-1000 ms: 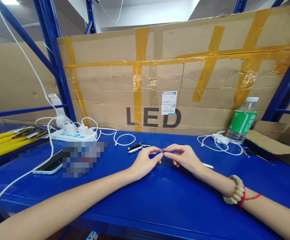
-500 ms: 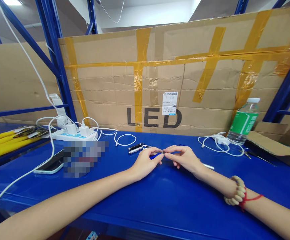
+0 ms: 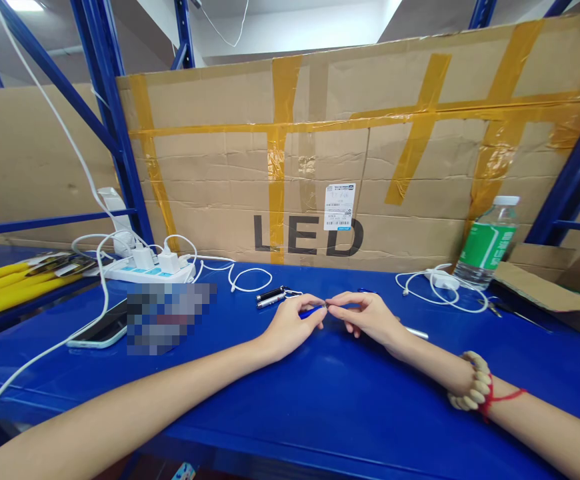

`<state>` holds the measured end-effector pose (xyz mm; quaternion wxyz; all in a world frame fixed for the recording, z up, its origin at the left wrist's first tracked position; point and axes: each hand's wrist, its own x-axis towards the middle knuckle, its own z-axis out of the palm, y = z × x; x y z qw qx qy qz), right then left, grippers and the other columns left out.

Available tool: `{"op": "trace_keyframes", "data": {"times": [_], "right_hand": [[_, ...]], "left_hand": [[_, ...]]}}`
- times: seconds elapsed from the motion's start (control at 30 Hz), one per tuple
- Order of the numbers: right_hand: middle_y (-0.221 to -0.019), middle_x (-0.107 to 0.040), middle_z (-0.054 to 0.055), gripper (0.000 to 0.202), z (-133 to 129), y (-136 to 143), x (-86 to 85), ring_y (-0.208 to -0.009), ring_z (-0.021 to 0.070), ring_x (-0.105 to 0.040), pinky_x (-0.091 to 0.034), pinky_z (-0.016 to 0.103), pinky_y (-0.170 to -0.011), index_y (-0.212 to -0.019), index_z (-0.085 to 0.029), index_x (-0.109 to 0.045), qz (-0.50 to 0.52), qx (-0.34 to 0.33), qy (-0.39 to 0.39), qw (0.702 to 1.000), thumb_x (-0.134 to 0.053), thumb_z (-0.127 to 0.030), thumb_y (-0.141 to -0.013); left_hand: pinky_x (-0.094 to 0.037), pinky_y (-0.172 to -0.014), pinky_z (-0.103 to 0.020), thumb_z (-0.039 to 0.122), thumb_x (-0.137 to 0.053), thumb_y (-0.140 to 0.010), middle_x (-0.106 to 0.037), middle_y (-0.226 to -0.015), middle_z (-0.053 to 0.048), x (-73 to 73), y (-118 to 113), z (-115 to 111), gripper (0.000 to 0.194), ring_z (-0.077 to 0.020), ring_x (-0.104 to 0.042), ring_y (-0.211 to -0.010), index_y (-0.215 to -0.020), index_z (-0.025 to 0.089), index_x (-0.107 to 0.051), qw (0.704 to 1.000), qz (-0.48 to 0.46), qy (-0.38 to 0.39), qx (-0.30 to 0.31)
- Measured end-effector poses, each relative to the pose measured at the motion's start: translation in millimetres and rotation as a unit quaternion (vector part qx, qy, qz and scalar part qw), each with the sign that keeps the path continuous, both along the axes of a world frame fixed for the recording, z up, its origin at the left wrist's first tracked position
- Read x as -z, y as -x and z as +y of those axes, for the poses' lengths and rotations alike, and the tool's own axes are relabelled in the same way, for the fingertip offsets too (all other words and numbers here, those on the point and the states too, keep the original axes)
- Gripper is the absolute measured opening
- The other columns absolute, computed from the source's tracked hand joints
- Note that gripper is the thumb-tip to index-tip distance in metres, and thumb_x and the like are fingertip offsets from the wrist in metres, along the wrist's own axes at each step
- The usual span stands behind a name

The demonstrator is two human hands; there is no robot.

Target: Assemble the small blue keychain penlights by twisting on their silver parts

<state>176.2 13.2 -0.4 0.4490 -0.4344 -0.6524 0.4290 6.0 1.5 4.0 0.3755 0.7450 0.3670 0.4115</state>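
Observation:
Just above the blue tabletop (image 3: 290, 393), my two hands meet at their fingertips. My left hand (image 3: 295, 321) is closed around a slim blue pen-like piece (image 3: 311, 311), mostly covered by its fingers. The thumb and fingers of my right hand (image 3: 365, 315) pinch something tiny and dark at the tip of that piece; its kind is too small to make out. Left of my left hand lie two short metal tubes, a black tube (image 3: 269, 293) and a silver tube (image 3: 271, 301). A silver rod (image 3: 417, 333) shows partly behind my right wrist.
On the left are a phone (image 3: 103, 327), a blurred-out patch and a white power strip (image 3: 120, 270) with chargers and cables. A white cable (image 3: 453, 303), a water bottle (image 3: 487, 243) and an open carton (image 3: 545, 287) stand right. A large cardboard box (image 3: 210, 193) backs the table.

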Motion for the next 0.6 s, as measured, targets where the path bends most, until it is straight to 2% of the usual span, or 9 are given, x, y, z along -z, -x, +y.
{"op": "trace_keyframes", "data": {"times": [0.33, 0.6], "right_hand": [[-0.086, -0.064, 0.009, 0.049, 1.3, -0.6, 0.0, -0.042, 0.0036, -0.045, -0.037, 0.017, -0.035, -0.080, -0.011, -0.066, -0.010, -0.006, 0.007, 1.000, -0.073, -0.052, -0.054], [-0.078, -0.063, 0.007, 0.050, 1.0, -3.0, 0.7, -0.046, 0.0041, -0.045, -0.037, 0.016, -0.037, -0.086, -0.011, -0.067, -0.013, -0.018, 0.009, 1.000, -0.070, -0.053, -0.059]], "left_hand": [[-0.044, -0.074, -0.027, 0.020, -0.051, -0.082, -0.062, -0.072, -0.003, -0.5, 0.1, -1.2, 0.021, -0.0143, -0.059, -0.070, -0.096, 0.010, -0.063, 1.000, 0.003, 0.000, -0.002], [-0.043, -0.076, -0.028, 0.021, -0.049, -0.083, -0.061, -0.069, -0.003, 0.5, 1.3, 1.6, 0.020, -0.0150, -0.059, -0.072, -0.095, 0.011, -0.062, 1.000, 0.006, -0.002, 0.000]]}}
